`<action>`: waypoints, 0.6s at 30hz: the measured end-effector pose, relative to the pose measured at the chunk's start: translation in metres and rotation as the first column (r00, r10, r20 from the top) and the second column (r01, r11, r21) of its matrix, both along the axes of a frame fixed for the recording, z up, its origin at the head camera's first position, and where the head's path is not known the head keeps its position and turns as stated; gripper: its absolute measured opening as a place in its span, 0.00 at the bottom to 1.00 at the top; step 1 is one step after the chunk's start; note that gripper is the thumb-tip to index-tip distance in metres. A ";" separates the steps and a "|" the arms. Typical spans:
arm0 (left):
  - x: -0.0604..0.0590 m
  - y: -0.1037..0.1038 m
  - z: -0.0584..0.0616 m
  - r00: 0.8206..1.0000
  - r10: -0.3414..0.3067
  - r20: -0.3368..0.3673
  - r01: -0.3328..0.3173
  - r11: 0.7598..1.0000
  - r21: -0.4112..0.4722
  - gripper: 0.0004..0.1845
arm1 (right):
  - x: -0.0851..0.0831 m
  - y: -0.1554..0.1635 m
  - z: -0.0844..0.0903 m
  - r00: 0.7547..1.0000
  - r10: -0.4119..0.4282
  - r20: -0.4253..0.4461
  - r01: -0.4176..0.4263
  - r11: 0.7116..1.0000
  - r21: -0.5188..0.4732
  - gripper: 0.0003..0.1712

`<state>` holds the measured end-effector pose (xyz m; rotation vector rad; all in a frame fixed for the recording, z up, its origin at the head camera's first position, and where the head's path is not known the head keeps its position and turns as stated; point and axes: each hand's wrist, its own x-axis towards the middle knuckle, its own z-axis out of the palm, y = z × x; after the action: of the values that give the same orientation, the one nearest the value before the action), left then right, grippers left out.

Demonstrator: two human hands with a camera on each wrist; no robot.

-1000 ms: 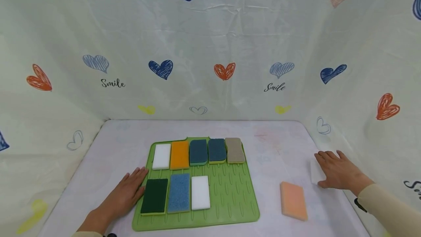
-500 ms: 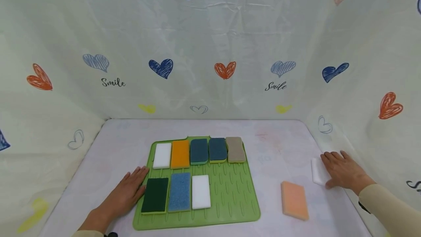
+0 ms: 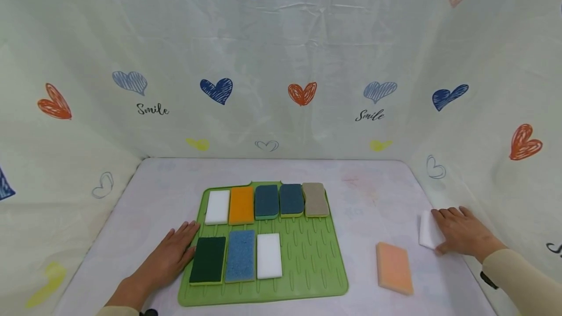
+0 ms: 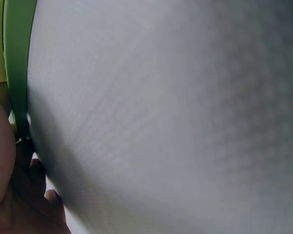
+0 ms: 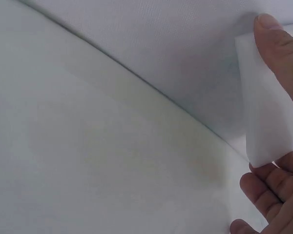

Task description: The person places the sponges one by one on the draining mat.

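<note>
A green ridged mat [image 3: 316, 267] lies mid-table with several sponges on it: white, orange, two dark blue and tan in the back row; dark green, light blue and white in the front row. My left hand [image 3: 171, 252] rests flat on the table, touching the mat's left edge [image 4: 17, 73]. Near the right wall, my right hand [image 3: 461, 233] grips a white sponge [image 3: 427, 229]. In the right wrist view the thumb [image 5: 283, 53] lies on one face of this sponge [image 5: 263, 107] and fingers curl under it. A peach sponge [image 3: 394, 267] lies loose on the table, left of that hand.
Heart-printed cloth walls close in the table at the back, left and right; the right wall is close to my right hand. Bare pale table surface [image 3: 373, 199] lies between the mat and the right hand.
My right hand has shifted a little to the right, and more of the white sponge now shows beside its fingers. The left hand and the mat's sponges have not moved.
</note>
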<state>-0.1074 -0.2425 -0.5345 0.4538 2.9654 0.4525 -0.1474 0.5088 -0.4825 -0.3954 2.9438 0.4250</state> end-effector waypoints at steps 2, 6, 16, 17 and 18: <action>0.000 0.000 0.000 1.000 0.000 0.000 0.000 1.000 0.000 0.34 | 0.000 -0.004 -0.001 1.000 0.002 -0.022 -0.002 1.000 -0.007 0.64; 0.000 -0.001 0.001 1.000 -0.001 -0.010 0.001 1.000 0.011 0.34 | 0.000 -0.014 -0.002 0.991 0.054 -0.119 -0.058 0.998 -0.024 0.60; 0.001 -0.001 0.000 1.000 -0.003 0.005 0.002 0.999 0.033 0.34 | -0.014 -0.043 -0.001 0.923 0.194 -0.332 -0.198 0.980 0.022 0.58; 0.001 -0.001 0.000 1.000 -0.002 0.007 0.002 1.000 0.031 0.34 | -0.016 -0.046 -0.001 0.917 0.204 -0.342 -0.205 0.978 0.034 0.58; 0.001 -0.001 -0.001 1.000 -0.001 0.008 0.001 0.999 0.034 0.34 | -0.018 -0.049 0.000 0.911 0.215 -0.352 -0.213 0.976 0.043 0.57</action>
<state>-0.1065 -0.2431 -0.5352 0.4559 2.9537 0.5040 -0.1651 0.4596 -0.4822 -0.7167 3.2585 0.5853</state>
